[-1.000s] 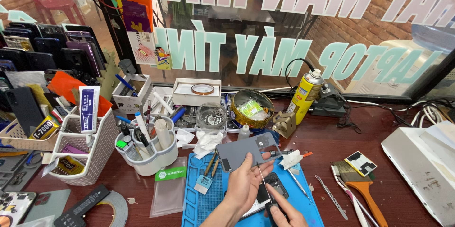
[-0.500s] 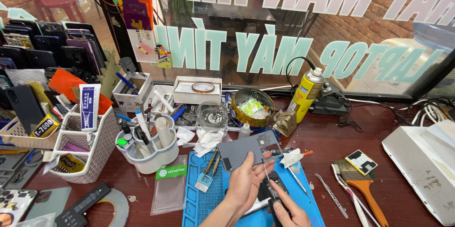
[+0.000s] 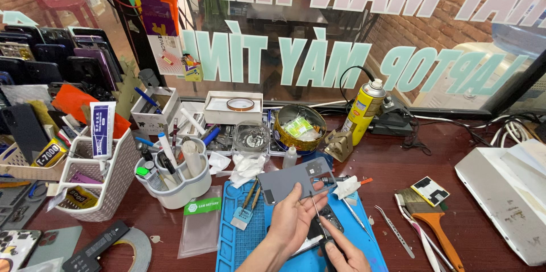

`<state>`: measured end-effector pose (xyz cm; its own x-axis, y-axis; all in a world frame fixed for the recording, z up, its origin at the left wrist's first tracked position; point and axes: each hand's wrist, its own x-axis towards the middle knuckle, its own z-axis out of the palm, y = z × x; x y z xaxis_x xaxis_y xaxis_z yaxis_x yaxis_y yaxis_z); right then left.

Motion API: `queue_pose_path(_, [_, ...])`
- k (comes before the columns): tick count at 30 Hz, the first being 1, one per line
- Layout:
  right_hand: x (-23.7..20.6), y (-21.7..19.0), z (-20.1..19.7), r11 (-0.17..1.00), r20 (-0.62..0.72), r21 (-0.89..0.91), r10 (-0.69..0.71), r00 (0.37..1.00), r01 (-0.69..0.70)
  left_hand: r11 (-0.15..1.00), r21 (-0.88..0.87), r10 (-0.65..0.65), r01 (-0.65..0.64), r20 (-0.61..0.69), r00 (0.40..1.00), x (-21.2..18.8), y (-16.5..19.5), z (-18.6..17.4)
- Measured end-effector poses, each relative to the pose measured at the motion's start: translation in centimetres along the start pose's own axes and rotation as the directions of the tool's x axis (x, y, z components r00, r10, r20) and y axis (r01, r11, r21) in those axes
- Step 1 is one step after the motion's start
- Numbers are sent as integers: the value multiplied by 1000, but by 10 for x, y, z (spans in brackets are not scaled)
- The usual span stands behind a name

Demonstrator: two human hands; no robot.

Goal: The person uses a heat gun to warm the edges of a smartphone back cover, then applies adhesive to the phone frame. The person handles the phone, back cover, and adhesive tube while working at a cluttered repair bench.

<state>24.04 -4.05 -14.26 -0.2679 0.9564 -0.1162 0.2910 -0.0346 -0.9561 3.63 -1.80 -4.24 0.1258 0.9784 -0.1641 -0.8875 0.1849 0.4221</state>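
Observation:
My left hand point(image 3: 291, 222) holds up a grey phone back cover point(image 3: 294, 180) by its lower edge, tilted above the blue work mat point(image 3: 242, 238). My right hand point(image 3: 342, 253) grips thin metal tweezers point(image 3: 317, 215), their tips pointing up towards the lower edge of the cover. Under both hands a dark opened phone point(image 3: 318, 227) lies on the mat, partly hidden by my fingers.
A white tool cup point(image 3: 177, 176) and a white basket point(image 3: 94, 178) stand left. A yellow spray can point(image 3: 364, 110), a gold tin point(image 3: 298, 130) and a tape box point(image 3: 233, 106) sit at the back. Spare tweezers point(image 3: 393, 231), an orange-handled brush point(image 3: 435, 223) and a silver laptop point(image 3: 509, 189) lie right.
My hands drew closer together. The right hand brought the tweezers up to the lower edge of the grey cover, which stayed raised in my left hand.

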Motion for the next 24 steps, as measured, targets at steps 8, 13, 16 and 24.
queue_pose_path(8, [5,5,7,999,-16,1,41,999,-41,999,-45,-21,21,-12,1000,1,1,0])
queue_pose_path(13, [7,8,9,999,30,15,-49,998,48,999,-52,-5,5,-5,1000,3,1,-1])
queue_pose_path(16, [9,8,9,999,29,25,-48,998,47,999,-54,-4,3,-6,1000,4,1,-1])
queue_pose_path(24, [13,12,17,998,40,59,-32,999,29,999,-46,4,-4,5,1000,4,2,-1])
